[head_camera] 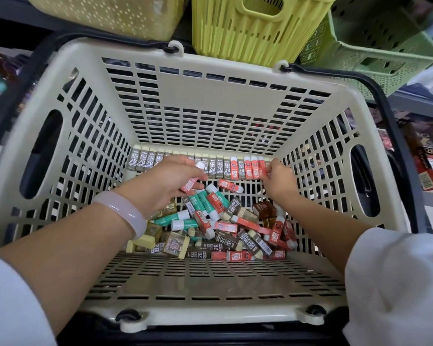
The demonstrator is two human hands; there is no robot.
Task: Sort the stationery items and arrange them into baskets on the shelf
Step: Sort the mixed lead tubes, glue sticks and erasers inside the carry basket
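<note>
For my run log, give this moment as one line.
left hand: holds red eraser | right hand: steadies eraser row | beige basket

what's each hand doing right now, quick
Left hand: holding a red eraser.
Right hand: fingers on the red erasers in the row; grip unclear.

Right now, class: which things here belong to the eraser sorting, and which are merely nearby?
Belongs to the job:
left hand holding a red eraser
right hand at the upright eraser row
loose eraser pile
beige basket

Just nearby:
yellow baskets
green basket
boxed goods
</note>
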